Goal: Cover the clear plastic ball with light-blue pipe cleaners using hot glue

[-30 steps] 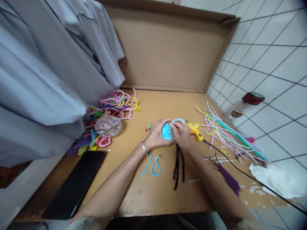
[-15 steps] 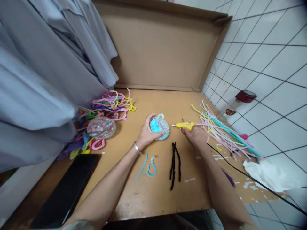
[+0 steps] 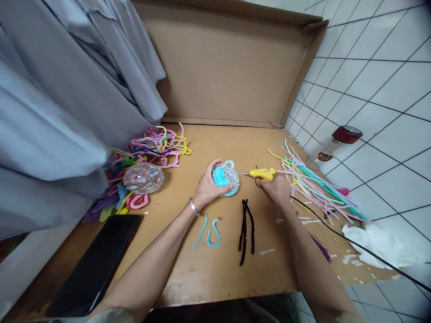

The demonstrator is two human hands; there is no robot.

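Apparently gluing is in hand: in the head view, the left hand (image 3: pixel 208 187) curls its fingers around the blue-wrapped ball (image 3: pixel 226 177) mid-desk (image 3: pixel 215 276); the right hand's (image 3: pixel 276 187) fingers grip the glue gun (image 3: pixel 263 173). Next probably calls for bringing nozzle (image 3: pixel 247 173) to ball.

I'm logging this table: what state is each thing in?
Ball, partly wrapped in blue, in left hand
Glue gun, in right hand
Phone, flat, unlit
Jar, red lid on
Black strips, bunched at far end
Blue strips, one curled, one straighter
Tissue, crumpled
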